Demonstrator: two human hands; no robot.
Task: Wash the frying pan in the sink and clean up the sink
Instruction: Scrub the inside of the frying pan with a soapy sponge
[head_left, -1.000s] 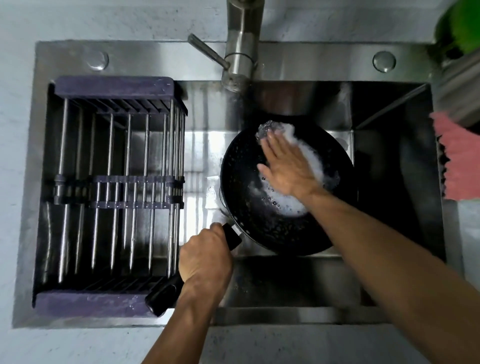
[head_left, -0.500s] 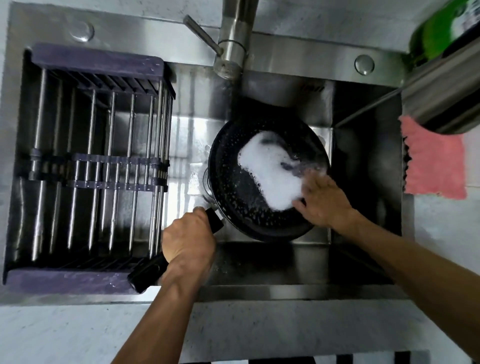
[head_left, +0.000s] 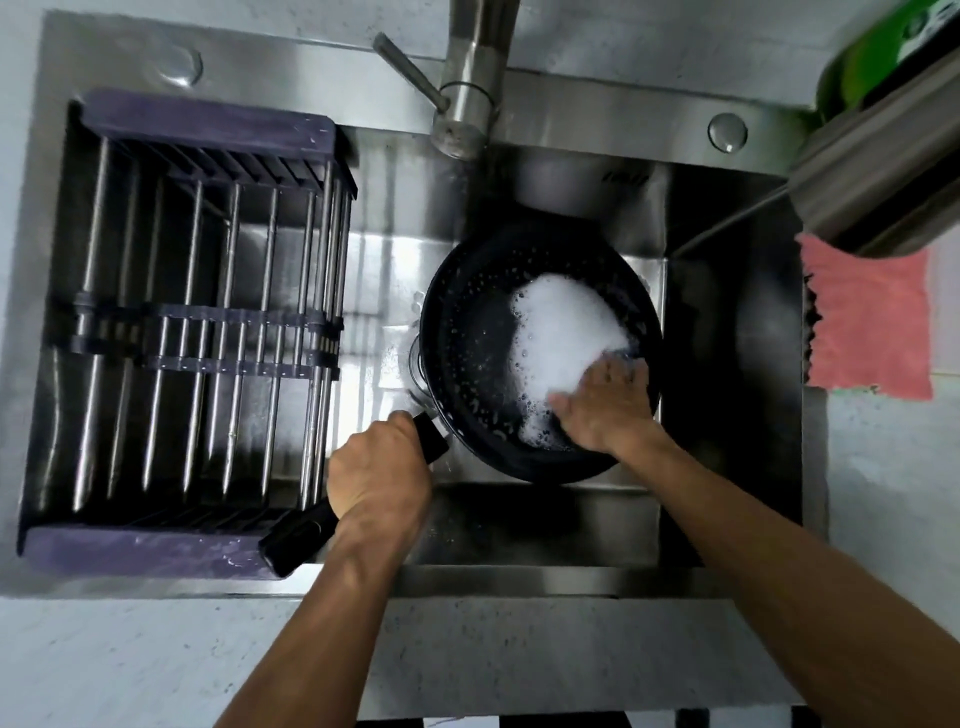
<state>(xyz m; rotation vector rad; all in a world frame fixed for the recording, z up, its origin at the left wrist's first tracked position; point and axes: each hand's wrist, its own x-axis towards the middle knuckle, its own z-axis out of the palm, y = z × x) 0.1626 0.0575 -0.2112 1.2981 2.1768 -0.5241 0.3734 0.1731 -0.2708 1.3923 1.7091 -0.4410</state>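
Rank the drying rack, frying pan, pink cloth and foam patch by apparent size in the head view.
1. drying rack
2. frying pan, handle included
3. pink cloth, partly hidden at its top, so only its visible part counts
4. foam patch, looking close to the cloth; that order is unsure

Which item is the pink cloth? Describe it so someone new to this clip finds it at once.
Start at the steel sink and go to its right rim. There, on the pale counter below a grey slanted object, lies the pink cloth. It is the only pink, soft thing among metal and black items.
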